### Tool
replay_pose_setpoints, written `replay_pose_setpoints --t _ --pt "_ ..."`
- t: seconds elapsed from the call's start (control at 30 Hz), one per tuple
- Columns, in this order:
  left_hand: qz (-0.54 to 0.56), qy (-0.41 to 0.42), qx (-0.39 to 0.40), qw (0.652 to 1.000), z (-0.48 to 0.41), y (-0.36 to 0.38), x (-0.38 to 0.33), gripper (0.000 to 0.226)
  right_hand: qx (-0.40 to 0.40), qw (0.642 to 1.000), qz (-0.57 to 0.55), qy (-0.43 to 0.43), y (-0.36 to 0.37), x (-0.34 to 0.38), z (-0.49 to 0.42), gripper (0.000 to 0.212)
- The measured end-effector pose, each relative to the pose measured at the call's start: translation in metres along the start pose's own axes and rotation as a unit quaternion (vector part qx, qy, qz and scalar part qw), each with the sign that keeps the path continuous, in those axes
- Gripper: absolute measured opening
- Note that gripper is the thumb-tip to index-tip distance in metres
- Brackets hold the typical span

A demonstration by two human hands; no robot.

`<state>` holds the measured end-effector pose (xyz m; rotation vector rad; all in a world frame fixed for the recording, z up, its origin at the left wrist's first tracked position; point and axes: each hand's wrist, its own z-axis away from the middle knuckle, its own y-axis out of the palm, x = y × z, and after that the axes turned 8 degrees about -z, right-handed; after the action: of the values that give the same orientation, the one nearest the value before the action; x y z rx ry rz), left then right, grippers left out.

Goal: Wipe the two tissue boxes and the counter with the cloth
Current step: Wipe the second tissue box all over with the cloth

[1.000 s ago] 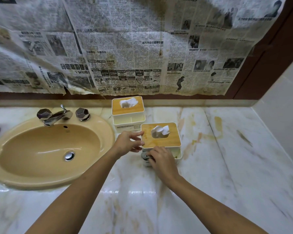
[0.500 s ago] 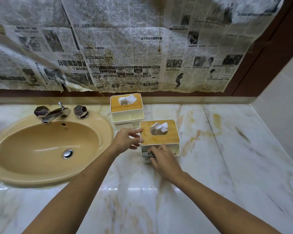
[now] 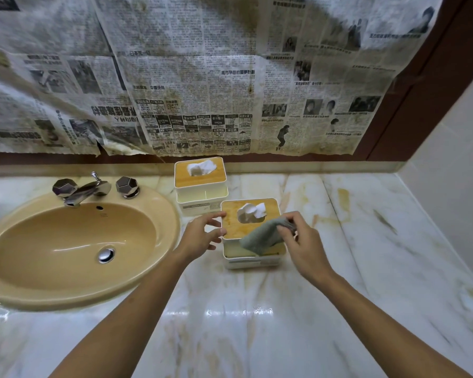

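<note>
Fingers (image 3: 284, 231) of the right hand (image 3: 305, 248) pinched a soft grey-green cloth (image 3: 258, 238), draped over the front right of the nearer white rectangular tissue box (image 3: 234, 226) with its bamboo lid. The left hand (image 3: 200, 238) was spread loose, fingertips touching that box's left edge. The second tissue box (image 3: 200, 185) stood just behind on the glossy veined marble counter (image 3: 344, 241), beside an oval tan basin (image 3: 66, 241).

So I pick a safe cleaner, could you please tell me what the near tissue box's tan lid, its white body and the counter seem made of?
Tan lid: probably bamboo or wood, matt, with faint grain. White body: likely plastic, smooth and even. Pale veined counter: marble or a lookalike, polished, given its bright reflections.
</note>
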<state>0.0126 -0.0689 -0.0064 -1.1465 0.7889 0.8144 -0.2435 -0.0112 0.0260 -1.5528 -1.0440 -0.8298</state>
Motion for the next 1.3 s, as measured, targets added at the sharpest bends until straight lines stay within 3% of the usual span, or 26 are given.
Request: replay_pose_setpoints --t 0.2,0.4,0.53,0.63,0.77,0.93,1.17,1.3 --pt "-0.025 -0.015 -0.027 0.999 0.001 0.007 -0.002 0.054 0.016 0.993 0.11 -0.034 -0.024 -0.002 -0.011 0.018" --pt "-0.107 -0.027 -0.042 0.993 -0.001 0.023 -0.001 0.123 0.105 0.971 0.211 -0.037 0.001 -0.026 0.01 0.019" --pt "-0.151 -0.013 -0.049 0.987 -0.004 0.033 0.002 0.113 0.143 0.955 0.259 -0.03 0.015 -0.039 0.018 0.022" --pt "-0.158 -0.017 -0.053 0.986 -0.005 0.035 0.003 0.108 0.089 0.976 0.199 0.008 0.017 -0.029 0.003 0.014" --pt "-0.164 -0.005 -0.061 0.985 -0.005 0.036 0.003 0.097 0.028 0.989 0.148 -0.015 0.021 -0.021 -0.003 0.015" --pt "-0.168 0.004 -0.072 0.983 -0.002 0.037 0.004 0.085 0.062 0.972 0.226 0.004 0.031 -0.041 0.007 0.008" --pt "-0.131 -0.014 -0.07 0.989 -0.004 0.036 0.002 0.085 -0.025 0.996 0.085 0.01 0.028 -0.026 -0.004 0.017" --pt "-0.092 -0.038 -0.062 0.993 -0.006 0.034 -0.004 0.085 0.003 0.996 0.09 0.007 0.029 -0.033 0.001 0.019"
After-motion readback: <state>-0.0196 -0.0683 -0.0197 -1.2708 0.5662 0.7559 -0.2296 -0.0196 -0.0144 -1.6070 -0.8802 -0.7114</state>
